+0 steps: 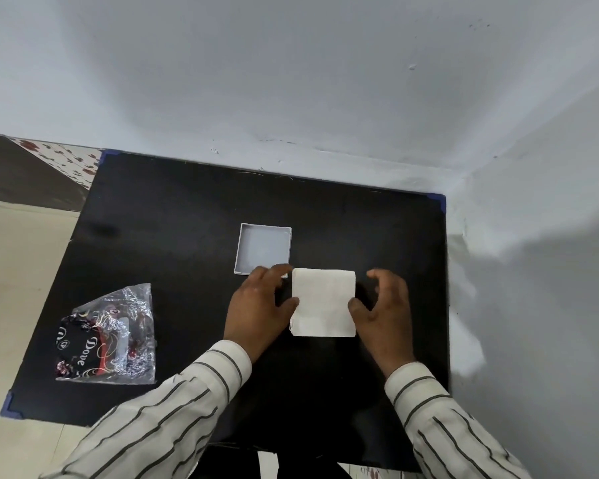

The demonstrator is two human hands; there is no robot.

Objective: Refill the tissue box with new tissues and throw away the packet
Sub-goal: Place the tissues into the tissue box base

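A square stack of white tissues (323, 302) lies flat on the black table (173, 219). My left hand (258, 305) rests against the stack's left edge, thumb touching it. My right hand (384, 307) curls at the right edge, thumb on the stack and fingers apart. Just behind the left hand stands the open grey tissue box (264, 247), square, shallow and empty; its near right corner is hidden by my fingers. The crumpled clear plastic packet (109, 337), with a black and red printed label, lies at the table's left front.
The table stands in a corner, with a pale wall (325, 81) behind it and another close on the right. Blue protectors cap the table's corners (9, 406). Beige floor (14, 271) lies to the left.
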